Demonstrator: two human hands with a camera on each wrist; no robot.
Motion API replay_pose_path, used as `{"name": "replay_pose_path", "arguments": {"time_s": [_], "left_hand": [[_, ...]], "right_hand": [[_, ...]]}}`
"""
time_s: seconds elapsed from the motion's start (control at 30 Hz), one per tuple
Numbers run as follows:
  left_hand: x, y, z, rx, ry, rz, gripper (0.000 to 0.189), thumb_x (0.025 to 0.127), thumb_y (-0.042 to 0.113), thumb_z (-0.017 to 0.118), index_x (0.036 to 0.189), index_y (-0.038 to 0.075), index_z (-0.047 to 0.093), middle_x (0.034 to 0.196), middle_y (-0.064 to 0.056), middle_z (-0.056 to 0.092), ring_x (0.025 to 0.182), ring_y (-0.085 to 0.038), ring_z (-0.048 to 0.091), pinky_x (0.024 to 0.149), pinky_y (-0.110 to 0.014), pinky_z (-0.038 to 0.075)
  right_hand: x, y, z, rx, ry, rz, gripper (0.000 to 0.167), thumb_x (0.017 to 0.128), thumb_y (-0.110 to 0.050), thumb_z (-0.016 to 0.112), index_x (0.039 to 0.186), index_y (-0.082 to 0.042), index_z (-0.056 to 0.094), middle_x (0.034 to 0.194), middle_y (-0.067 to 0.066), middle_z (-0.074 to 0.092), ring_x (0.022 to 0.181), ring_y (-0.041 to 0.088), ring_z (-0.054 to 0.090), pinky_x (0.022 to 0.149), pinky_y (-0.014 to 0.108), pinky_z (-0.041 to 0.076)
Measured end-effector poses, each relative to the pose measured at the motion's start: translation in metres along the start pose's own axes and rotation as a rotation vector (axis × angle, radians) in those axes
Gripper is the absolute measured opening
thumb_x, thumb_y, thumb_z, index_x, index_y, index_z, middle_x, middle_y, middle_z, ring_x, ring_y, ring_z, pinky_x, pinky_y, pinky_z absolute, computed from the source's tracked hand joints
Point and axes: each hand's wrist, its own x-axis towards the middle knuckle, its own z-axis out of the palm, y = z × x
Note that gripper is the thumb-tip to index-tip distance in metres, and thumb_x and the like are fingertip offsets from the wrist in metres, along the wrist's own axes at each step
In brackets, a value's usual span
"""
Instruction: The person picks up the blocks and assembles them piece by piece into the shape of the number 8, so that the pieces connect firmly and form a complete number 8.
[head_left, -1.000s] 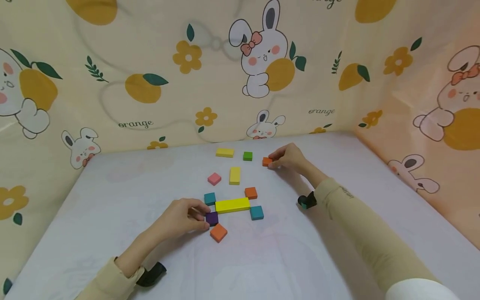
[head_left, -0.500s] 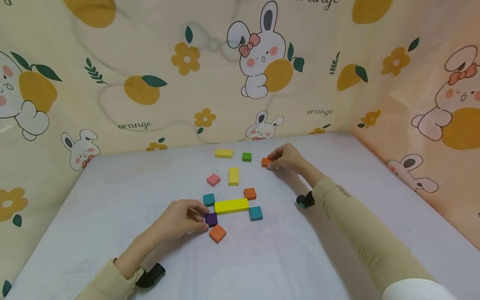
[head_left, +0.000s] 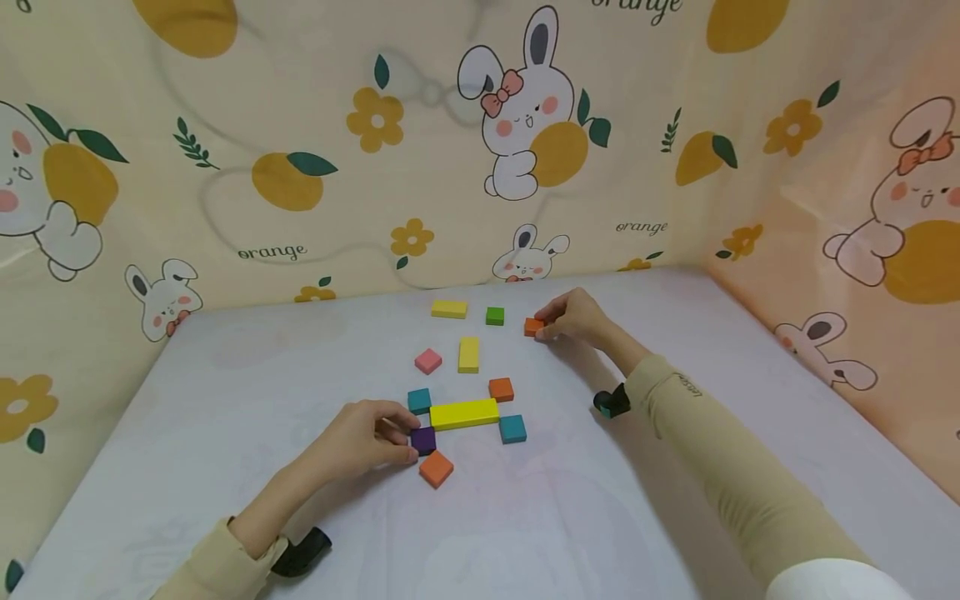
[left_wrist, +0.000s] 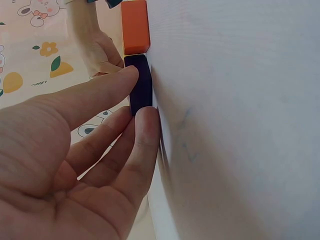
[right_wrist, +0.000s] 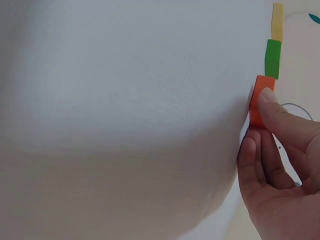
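Note:
My left hand (head_left: 367,437) pinches a small dark purple block (head_left: 423,441) between thumb and fingers on the white table. That block sits at the left end of a long yellow block (head_left: 464,414), with a teal block (head_left: 419,401) behind it and a tilted orange block (head_left: 437,469) in front. Toward the back, my right hand (head_left: 576,318) pinches another orange block (head_left: 532,327) resting on the table. In the right wrist view the thumb lies on this orange block (right_wrist: 261,102). A green block (head_left: 495,316) is to its left.
A second teal block (head_left: 513,429) and an orange block (head_left: 501,389) sit at the long yellow block's right end. Farther back are a pink block (head_left: 428,361) and two shorter yellow blocks (head_left: 468,355). A patterned cloth (head_left: 300,125) rises behind the table (head_left: 600,517).

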Motion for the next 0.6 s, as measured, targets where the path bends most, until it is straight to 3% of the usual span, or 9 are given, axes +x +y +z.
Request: {"name": "replay_pose_path", "arguments": {"time_s": [0.6], "left_hand": [[-0.0003,0.0000,-0.0007,-0.010,-0.007,0.020,0.030,0.079,0.015,0.085,0.106,0.010,0.071,0.091,0.003,0.067,0.082,-0.015,0.063,0.075,-0.029,0.055]], "right_hand": [[-0.0022,0.0017,0.0007,-0.013,-0.004,-0.003,0.036,0.080,-0.005,0.082,0.115,-0.002,0.072,0.111,0.012,0.069,0.104,0.028,0.054,0.095,0.038,0.046]]}}
